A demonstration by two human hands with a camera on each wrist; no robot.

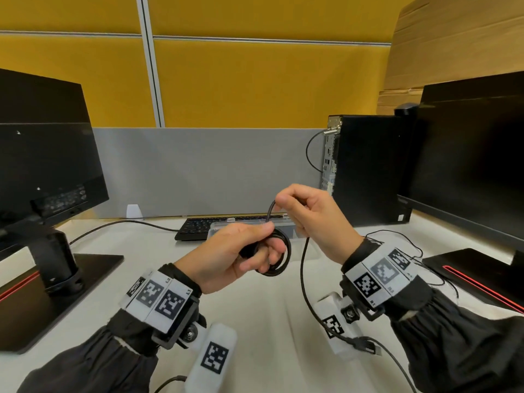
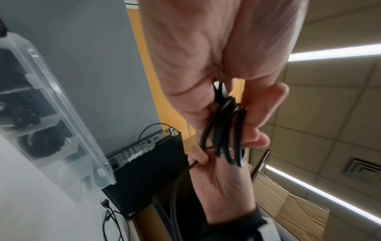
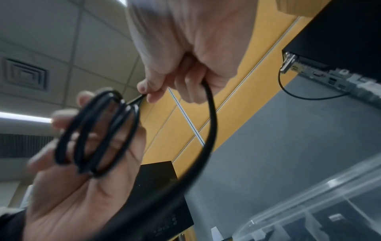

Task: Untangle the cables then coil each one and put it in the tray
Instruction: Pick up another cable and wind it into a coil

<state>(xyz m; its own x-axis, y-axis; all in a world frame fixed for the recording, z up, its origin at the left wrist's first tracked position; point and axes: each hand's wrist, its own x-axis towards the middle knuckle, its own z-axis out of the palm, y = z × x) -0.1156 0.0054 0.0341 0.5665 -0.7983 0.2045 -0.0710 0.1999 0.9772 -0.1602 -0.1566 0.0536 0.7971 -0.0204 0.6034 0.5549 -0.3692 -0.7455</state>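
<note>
My left hand [image 1: 241, 253] holds a small coil of black cable [image 1: 279, 255] above the desk, thumb on top and fingers through the loops; the loops [image 2: 224, 132] [image 3: 98, 132] show close up in both wrist views. My right hand [image 1: 306, 214] pinches the same cable just above the coil. From there the free length [image 1: 304, 279] hangs down to a plug [image 1: 367, 346] near the desk's front edge. The clear plastic tray [image 1: 283, 226] stands behind my hands; in the left wrist view it [image 2: 68, 124] has dark coiled cables in its compartments.
A black keyboard [image 1: 195, 226] lies behind the tray. A monitor on its stand [image 1: 42, 171] is at left. At right stand a desktop tower [image 1: 365, 168] and a second monitor [image 1: 467, 154]. Thin black wires [image 1: 411, 251] lie by my right wrist on the white desk [image 1: 255, 307].
</note>
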